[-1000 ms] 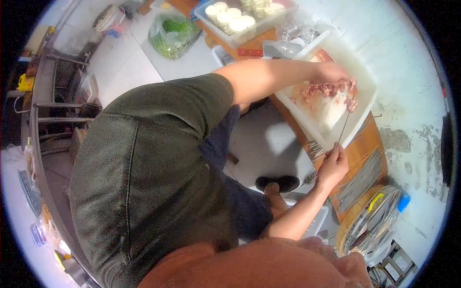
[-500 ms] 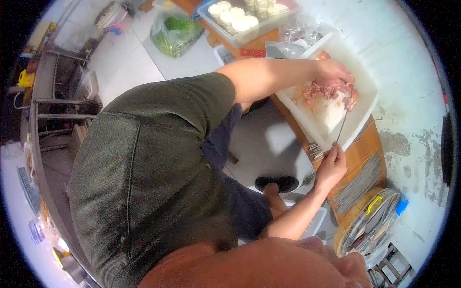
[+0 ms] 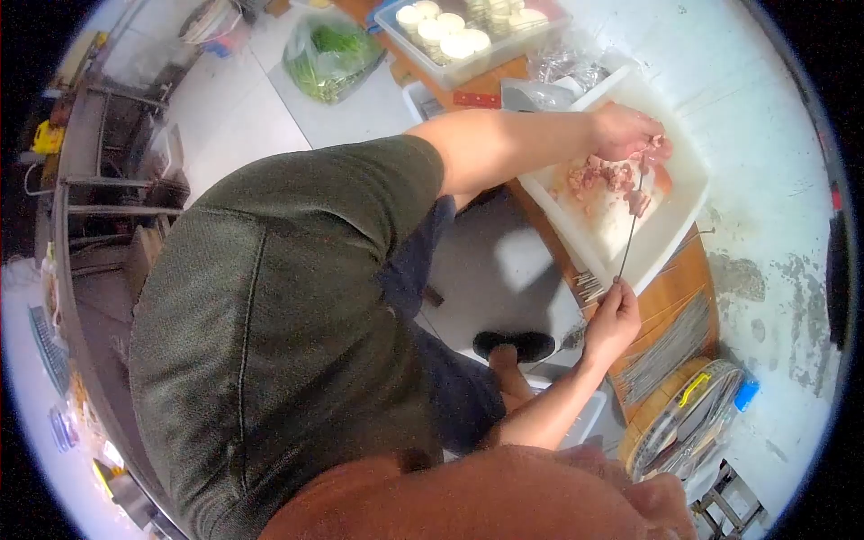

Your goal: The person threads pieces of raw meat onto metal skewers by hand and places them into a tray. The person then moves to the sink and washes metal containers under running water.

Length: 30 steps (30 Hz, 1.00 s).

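My right hand, fingers pinched, grips the lower end of a thin metal skewer. A small piece of meat sits on the skewer's upper part. My left hand reaches over a white plastic tray, its fingers closed on a piece of pink meat at the skewer's tip. Whether the tip pierces that piece I cannot tell. Chopped raw meat lies in the tray below my left hand.
More skewers lie bundled on the wooden table. A round wooden board stands nearby. Beyond my left arm are a red-handled blade, a clear box of white round things and a bag of greens.
My right hand has shifted slightly down and left with the skewer. The skewer's tip now reaches my left hand's fingers, with the small meat piece further below the tip.
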Each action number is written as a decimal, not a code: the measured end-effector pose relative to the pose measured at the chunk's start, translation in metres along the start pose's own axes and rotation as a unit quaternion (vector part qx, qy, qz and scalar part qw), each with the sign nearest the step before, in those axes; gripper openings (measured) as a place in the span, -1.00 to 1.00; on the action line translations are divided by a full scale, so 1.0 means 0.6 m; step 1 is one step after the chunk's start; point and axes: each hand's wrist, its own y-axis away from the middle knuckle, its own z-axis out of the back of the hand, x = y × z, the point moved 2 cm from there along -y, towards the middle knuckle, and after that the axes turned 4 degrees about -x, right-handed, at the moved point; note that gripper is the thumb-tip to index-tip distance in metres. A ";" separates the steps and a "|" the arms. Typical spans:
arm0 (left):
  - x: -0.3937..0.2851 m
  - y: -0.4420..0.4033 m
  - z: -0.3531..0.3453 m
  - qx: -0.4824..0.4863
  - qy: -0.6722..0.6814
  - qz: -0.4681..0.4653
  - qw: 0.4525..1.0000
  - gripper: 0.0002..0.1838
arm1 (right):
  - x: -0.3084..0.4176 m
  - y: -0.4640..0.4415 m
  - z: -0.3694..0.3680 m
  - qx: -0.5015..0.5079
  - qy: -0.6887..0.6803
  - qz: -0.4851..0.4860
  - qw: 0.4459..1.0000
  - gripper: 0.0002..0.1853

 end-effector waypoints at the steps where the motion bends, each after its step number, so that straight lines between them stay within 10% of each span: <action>1: 0.006 -0.009 0.001 -0.028 -0.006 0.012 1.000 -0.81 | -0.005 -0.001 -0.001 -0.002 0.011 0.015 1.000 -0.69; 11: 0.014 -0.029 0.005 -0.175 0.220 0.025 0.960 -0.83 | 0.011 -0.004 -0.005 0.035 -0.021 -0.014 0.999 -0.72; 15: 0.012 -0.009 0.006 0.099 -0.009 -0.038 0.994 -0.81 | 0.006 -0.004 -0.010 0.023 -0.041 -0.009 0.999 -0.72; 30: -0.039 0.018 -0.037 -0.050 -0.041 0.112 0.992 -0.81 | 0.001 -0.011 -0.013 0.001 -0.089 -0.047 0.995 -0.73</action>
